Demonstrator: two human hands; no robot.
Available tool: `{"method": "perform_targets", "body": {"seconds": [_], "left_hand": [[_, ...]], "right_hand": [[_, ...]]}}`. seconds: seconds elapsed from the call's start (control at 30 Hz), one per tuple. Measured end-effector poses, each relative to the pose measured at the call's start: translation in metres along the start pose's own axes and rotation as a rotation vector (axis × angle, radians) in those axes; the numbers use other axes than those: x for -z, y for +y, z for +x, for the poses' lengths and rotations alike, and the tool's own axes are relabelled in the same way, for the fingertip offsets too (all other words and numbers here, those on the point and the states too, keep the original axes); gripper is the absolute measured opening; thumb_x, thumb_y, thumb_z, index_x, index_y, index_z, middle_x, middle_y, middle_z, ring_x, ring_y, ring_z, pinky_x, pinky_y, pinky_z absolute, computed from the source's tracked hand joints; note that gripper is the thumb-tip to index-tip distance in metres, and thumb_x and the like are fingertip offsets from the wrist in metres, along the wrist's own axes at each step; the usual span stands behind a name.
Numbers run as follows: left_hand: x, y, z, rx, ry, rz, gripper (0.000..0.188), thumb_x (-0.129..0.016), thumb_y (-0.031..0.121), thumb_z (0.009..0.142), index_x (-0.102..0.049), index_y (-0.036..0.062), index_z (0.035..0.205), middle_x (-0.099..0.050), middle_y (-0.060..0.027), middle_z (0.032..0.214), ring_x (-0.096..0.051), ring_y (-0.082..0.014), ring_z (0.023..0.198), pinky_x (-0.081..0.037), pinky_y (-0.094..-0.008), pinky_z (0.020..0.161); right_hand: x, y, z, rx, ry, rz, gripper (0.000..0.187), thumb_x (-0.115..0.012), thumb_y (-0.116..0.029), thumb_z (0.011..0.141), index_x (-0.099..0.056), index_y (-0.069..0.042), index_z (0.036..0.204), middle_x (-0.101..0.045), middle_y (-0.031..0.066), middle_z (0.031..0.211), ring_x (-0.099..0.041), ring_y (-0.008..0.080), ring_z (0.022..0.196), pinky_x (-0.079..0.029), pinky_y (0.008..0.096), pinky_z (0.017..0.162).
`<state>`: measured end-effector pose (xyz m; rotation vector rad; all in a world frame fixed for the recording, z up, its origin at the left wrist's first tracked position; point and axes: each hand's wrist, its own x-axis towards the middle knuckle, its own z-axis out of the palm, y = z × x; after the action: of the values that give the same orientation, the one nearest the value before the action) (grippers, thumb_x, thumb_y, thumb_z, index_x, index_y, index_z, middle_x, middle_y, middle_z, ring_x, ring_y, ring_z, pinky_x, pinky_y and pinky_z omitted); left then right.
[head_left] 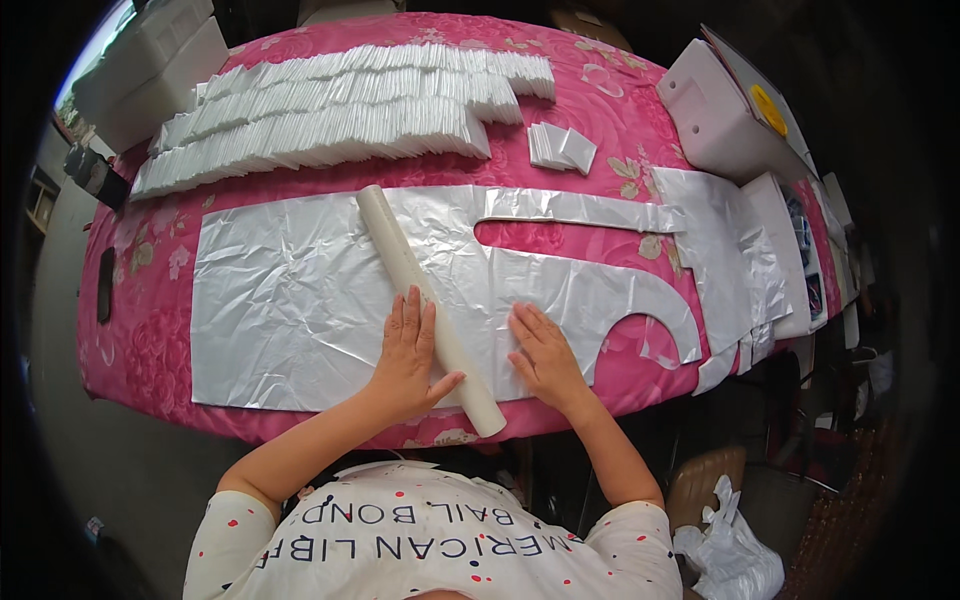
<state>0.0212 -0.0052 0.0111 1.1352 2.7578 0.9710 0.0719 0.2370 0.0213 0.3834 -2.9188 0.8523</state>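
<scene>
A thin, shiny white plastic apron is spread flat across the table, its neck and armhole cut-outs toward the right. Over it, a long pale tube slants from the far middle down to the near table edge. My left hand rests against the tube's left side, fingers stretched out flat and not wrapped round it. To the right of the tube, my right hand lies on the plastic with its fingers extended. Creases run through the sheet around both hands.
Rows of folded white packets line the far side of the table, and a small pile of packets lies to their right. More plastic sheets hang over the right end beside a white foam box. A dark flat object lies far left.
</scene>
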Motion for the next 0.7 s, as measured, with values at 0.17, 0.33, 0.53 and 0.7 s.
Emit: {"method": "perform_targets", "body": {"seconds": [0.17,0.33,0.53,0.7], "left_hand": [[-0.011,0.027,0.005,-0.079,-0.143,0.010,0.093,-0.061,0.045,0.076,-0.015,-0.0047,0.140,-0.006,-0.0303,0.145,-0.007,-0.0507,0.132,-0.013,-0.0553,0.106],[-0.009,0.038,0.012,-0.113,-0.166,0.016,0.090,-0.060,0.044,0.074,-0.021,-0.0066,0.137,-0.010,-0.0295,0.145,-0.009,-0.0506,0.132,-0.017,-0.0551,0.105],[-0.009,0.042,0.015,-0.145,-0.204,0.043,0.088,-0.061,0.044,0.073,-0.026,-0.0081,0.135,-0.011,-0.0270,0.146,-0.009,-0.0491,0.132,-0.019,-0.0545,0.105],[-0.001,0.046,0.017,-0.121,-0.082,-0.224,0.072,-0.061,0.031,0.079,-0.030,-0.0064,0.133,-0.024,-0.0263,0.140,-0.027,-0.0401,0.128,-0.028,-0.0470,0.103]], "right_hand": [[0.046,0.115,-0.034,-0.287,0.302,-0.279,0.043,-0.046,-0.016,0.088,-0.046,0.004,0.126,-0.043,0.0187,0.134,-0.038,0.0333,0.126,-0.028,0.0387,0.105],[0.085,0.183,-0.084,-0.558,0.530,-0.564,0.032,-0.048,-0.016,0.089,-0.058,0.003,0.112,-0.056,0.0171,0.119,-0.049,0.0310,0.116,-0.037,0.0382,0.099],[0.092,0.151,-0.079,-0.540,0.670,-0.552,0.012,-0.062,-0.011,0.078,-0.064,-0.003,0.087,-0.066,0.0097,0.096,-0.060,0.0287,0.092,-0.045,0.0375,0.082],[0.074,0.038,-0.031,-0.278,0.684,-0.242,0.012,-0.068,-0.006,0.072,-0.058,-0.004,0.078,-0.063,0.0076,0.076,-0.060,0.0246,0.069,-0.046,0.0342,0.063]]}}
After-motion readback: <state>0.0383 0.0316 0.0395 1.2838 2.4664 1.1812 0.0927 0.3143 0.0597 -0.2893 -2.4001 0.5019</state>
